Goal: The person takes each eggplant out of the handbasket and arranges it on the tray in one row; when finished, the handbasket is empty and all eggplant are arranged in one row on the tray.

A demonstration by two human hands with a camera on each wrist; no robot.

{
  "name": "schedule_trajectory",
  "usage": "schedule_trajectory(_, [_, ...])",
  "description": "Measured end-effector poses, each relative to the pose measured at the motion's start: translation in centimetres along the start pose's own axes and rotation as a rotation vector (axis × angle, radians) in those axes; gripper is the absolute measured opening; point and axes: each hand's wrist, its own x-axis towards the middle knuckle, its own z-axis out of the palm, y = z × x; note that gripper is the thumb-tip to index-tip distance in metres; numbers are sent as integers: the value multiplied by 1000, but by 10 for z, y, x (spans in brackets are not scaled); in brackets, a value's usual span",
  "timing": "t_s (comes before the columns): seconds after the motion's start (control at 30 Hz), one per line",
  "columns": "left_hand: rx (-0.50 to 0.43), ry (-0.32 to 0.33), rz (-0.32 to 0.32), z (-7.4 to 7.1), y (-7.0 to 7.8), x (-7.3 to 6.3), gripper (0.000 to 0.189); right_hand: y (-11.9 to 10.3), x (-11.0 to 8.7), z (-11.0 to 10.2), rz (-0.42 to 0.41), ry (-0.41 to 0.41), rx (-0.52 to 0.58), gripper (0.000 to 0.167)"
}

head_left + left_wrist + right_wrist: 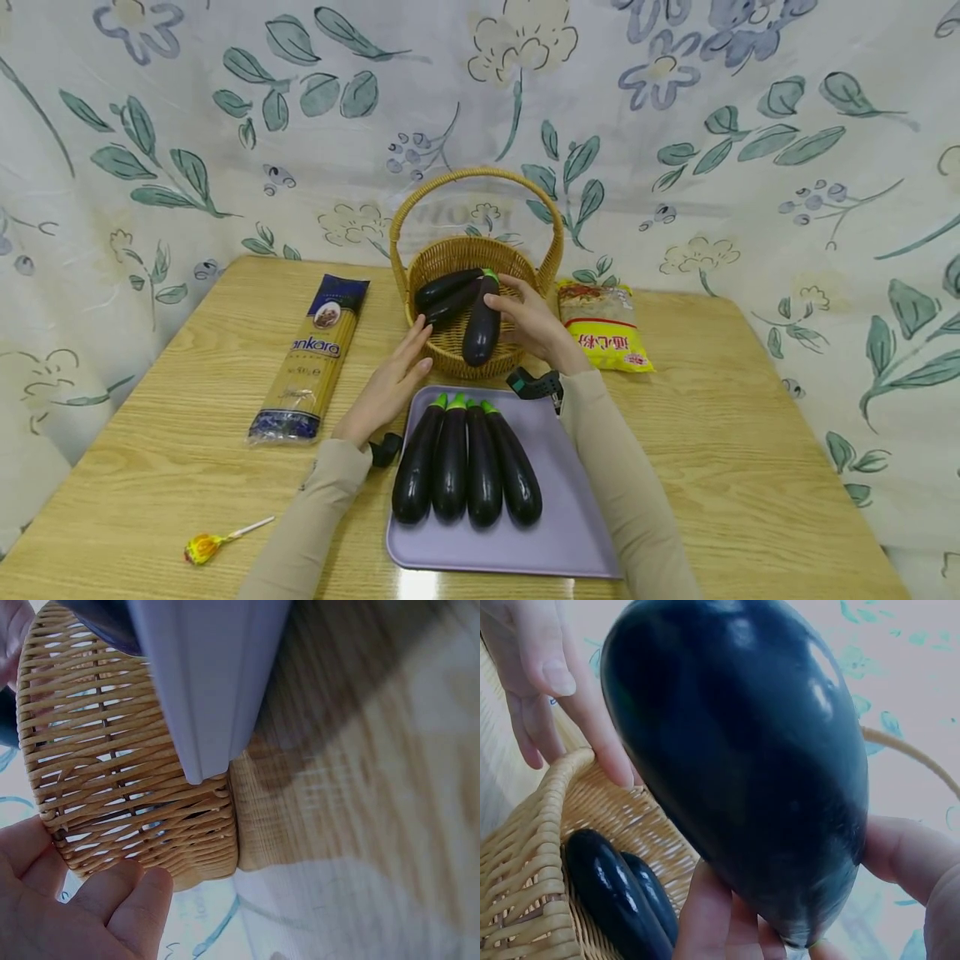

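Observation:
My right hand [528, 321] grips a dark, glossy eggplant [482, 329] near its green stem end, holding it over the front of a wicker basket [448, 362]. That eggplant [742, 750] fills much of the right wrist view, pinched between thumb and fingers. Inside the basket lie two more eggplants [447, 288], side by side. At the basket's left side, my left hand [386, 387] rests its extended fingers on the rim. The left wrist view has these fingers [146, 907] against the woven wall. Several eggplants [450, 467] lie in a row on a lilac tray [570, 525].
A pack of spaghetti [311, 358] lies left of the basket, and a yellow noodle bag [606, 327] lies to its right. Near the front left is a wrapped lollipop [204, 547]. The basket's tall handle [476, 172] arches up before a floral cloth [450, 83].

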Motion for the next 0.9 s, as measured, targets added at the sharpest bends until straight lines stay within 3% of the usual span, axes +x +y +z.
schedule_trajectory(0.37, [-7, 0, 3, -1, 0, -1, 58, 8, -24, -10, -40, -38, -109, 66])
schedule_trajectory(0.57, [4, 3, 5, -2, -1, 0, 58, 16, -39, -22, -33, -39, -104, 65])
schedule_trajectory(0.9, [0, 1, 2, 0, 0, 1, 58, 21, -45, -29, -39, -56, -96, 66])
